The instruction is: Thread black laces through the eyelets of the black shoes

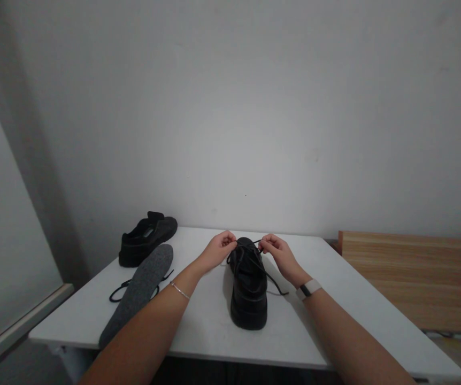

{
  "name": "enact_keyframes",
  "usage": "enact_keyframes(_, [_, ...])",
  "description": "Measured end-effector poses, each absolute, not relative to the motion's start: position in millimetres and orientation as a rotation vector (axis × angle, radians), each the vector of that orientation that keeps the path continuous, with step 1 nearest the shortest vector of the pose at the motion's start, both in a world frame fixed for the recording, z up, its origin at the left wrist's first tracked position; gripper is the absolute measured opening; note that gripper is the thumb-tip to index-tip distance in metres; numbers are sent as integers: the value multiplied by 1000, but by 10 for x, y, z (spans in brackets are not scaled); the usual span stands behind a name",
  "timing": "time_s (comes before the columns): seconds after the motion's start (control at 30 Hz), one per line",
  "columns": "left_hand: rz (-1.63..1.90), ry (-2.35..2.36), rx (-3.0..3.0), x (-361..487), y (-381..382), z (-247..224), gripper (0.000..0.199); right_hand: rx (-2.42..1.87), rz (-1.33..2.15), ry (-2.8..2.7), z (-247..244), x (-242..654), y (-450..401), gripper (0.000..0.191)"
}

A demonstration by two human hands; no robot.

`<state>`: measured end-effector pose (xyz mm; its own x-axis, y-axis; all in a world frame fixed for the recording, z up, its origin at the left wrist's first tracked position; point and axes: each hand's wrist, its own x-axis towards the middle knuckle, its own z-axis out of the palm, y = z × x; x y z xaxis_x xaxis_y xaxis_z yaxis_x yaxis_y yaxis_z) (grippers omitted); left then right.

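Observation:
A black lace-up shoe (248, 305) stands upright on the white table, its heel toward me and its toe toward the wall. At the left side of its lacing, my left hand (219, 249) pinches a black shoelace. My right hand (274, 248) is closed on a part of the lace at the other side, and a short stretch shows between its fingers and the shoe. One loose lace end (277, 287) hangs over the shoe's right side down to the tabletop. The exact lace crossing near the toe is too small to make out.
On the left of the white table (202, 326) another black shoe (146, 240) stands near the wall. A grey felt insole (138, 293) lies in front of it, over a loose black lace (118, 291). A wood-grain panel (407, 283) is beyond the table's right edge.

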<state>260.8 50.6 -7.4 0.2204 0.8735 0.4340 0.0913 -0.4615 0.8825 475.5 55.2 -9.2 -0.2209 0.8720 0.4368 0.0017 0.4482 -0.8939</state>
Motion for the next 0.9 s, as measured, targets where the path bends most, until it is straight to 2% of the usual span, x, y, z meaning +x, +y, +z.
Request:
enact_keyframes(0.4, [1449,1053,1893,2562,511,-78,25,-631,1089,-1274,-31,4834,577,29])
enact_keyframes(0.53, [1292,1046,1830,2566,520,-138,10,-601,1167,-1281,-24,4833,554,29])
enact_keyframes(0.7, [1254,991,1692,2562,562,-119,14,-665,1195,-1396,-78,4861,591,30])
enact_keyframes(0.9, [1266,855,1519,2583,488,20,19,-837,1057,-1828,-91,4922,608,31])
